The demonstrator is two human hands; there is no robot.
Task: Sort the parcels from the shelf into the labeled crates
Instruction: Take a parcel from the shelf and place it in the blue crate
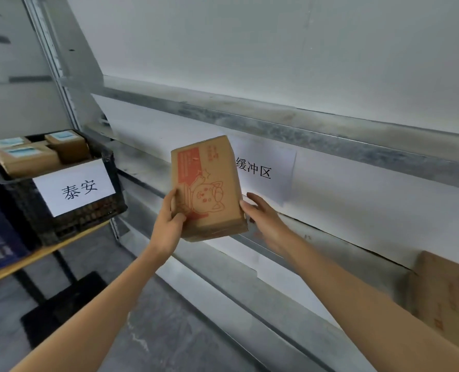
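At your far left, a blue crate [0,237] is showing only one corner, cut off by the frame edge. Just beside it, a black mesh crate [89,220] is sitting on a yellow-edged board [48,251] and is carrying a white label [74,187] printed 泰安 on its front wall. Brown boxes [27,159] with pale blue-edged stickers are lying inside it, reaching about to the rim.

Moving right, your left hand [169,224] is gripping the cardboard parcel [209,183] by its lower left edge. The thumb is pressing on the printed front face and the fingers are curling round the side. You are holding the parcel up in the air in front of the metal shelf [276,122], slightly tilted and well apart from the black crate. Its front is showing an orange cartoon animal and an orange panel whose text is too small to read.

Your right hand [260,213] is holding the parcel's lower right edge. The thumb is lying against the corner, and the other fingers are going behind the box, where they are mostly hidden.

Behind the parcel, a white paper sign [268,170] reading 缓冲区 is hanging on the shelf's grey back panel, its left part covered by the box. At the far right, another brown carton [448,296] with orange print is standing on the shelf, cut off by the frame.
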